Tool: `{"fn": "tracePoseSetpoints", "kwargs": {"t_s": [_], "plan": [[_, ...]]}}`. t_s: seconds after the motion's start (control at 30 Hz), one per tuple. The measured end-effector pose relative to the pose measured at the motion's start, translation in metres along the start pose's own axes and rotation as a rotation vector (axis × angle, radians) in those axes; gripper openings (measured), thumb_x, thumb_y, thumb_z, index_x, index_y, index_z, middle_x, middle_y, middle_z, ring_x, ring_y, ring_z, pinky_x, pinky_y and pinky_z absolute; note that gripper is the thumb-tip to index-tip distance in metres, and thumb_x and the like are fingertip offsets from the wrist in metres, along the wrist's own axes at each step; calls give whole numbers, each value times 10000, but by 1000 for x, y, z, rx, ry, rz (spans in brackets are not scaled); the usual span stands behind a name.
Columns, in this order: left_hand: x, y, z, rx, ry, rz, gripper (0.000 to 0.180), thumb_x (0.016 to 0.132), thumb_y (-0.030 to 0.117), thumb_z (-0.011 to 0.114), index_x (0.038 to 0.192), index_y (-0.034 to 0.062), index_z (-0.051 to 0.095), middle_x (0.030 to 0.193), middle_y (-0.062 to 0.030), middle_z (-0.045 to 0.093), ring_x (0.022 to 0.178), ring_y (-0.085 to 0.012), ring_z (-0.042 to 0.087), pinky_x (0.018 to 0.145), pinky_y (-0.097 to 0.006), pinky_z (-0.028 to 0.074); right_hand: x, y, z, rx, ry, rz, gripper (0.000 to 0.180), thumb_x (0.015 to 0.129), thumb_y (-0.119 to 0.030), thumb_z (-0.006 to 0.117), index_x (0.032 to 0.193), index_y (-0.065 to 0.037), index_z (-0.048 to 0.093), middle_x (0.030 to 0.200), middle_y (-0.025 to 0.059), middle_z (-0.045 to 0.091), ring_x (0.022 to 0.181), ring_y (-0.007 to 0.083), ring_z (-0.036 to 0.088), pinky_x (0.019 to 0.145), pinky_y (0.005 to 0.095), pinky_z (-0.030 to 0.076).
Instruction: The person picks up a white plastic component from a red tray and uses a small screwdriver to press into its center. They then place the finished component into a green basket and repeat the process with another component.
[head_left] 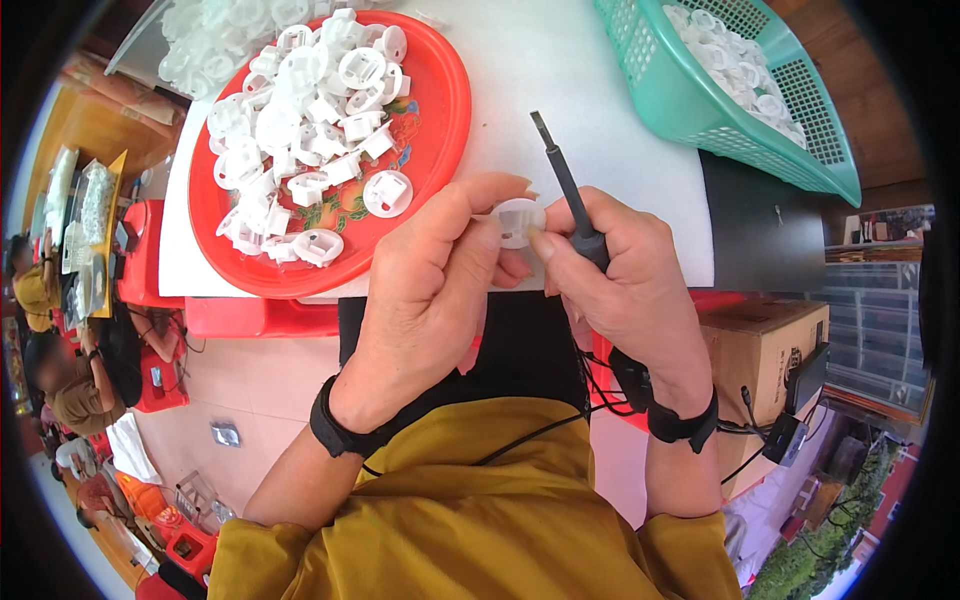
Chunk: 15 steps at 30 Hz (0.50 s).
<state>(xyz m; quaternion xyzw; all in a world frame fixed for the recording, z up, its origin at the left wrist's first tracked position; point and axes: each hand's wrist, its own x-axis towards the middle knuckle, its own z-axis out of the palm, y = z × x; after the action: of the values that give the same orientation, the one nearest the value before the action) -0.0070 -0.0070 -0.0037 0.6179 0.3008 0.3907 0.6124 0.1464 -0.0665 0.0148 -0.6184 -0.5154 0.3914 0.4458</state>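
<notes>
My left hand [430, 260] is closed, pinching a small round white plastic part [517, 222] at its rim. The part has a rectangular opening in its face. My right hand [625, 275] grips a dark screwdriver-like tool [567, 185], its flat metal tip pointing up and away from the part. The right thumb and fingertips also touch the part's right edge. Left of my hands, a red round tray [455, 120] holds a heap of similar white plastic parts [310, 110]. One of them [388, 193] lies flat near the tray's right side.
A green perforated basket [690, 125] at the far right holds more white parts [735, 75]. Another pile [215, 45] lies beyond the tray. White sheeting [525, 60] covers the table. A cardboard box [750, 350] and cables are at my right. Other people sit at the far left.
</notes>
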Motion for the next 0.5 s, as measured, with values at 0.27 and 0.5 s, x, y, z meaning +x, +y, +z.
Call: {"fn": "tracePoseSetpoints", "kwargs": {"t_s": [0.27,0.5], "plan": [[3,2,0,71,-48,-136,271,826,-68,475,1071,5,564,585,12,480,459,-34,425,419,-230,369,-3,4,4,-137,34,-121,92,846,-59,592,887,17,561,610,167,579,534,307,600,494,350,446],[2,9,-4,184,-123,-204,314,888,-62,439,1183,-36,544,795,-34,611,650,-68,562,548,-216,486,-3,7,7,-129,57,-190,85,840,-53,596,891,8,565,618,164,577,550,330,596,498,358,448]]}}
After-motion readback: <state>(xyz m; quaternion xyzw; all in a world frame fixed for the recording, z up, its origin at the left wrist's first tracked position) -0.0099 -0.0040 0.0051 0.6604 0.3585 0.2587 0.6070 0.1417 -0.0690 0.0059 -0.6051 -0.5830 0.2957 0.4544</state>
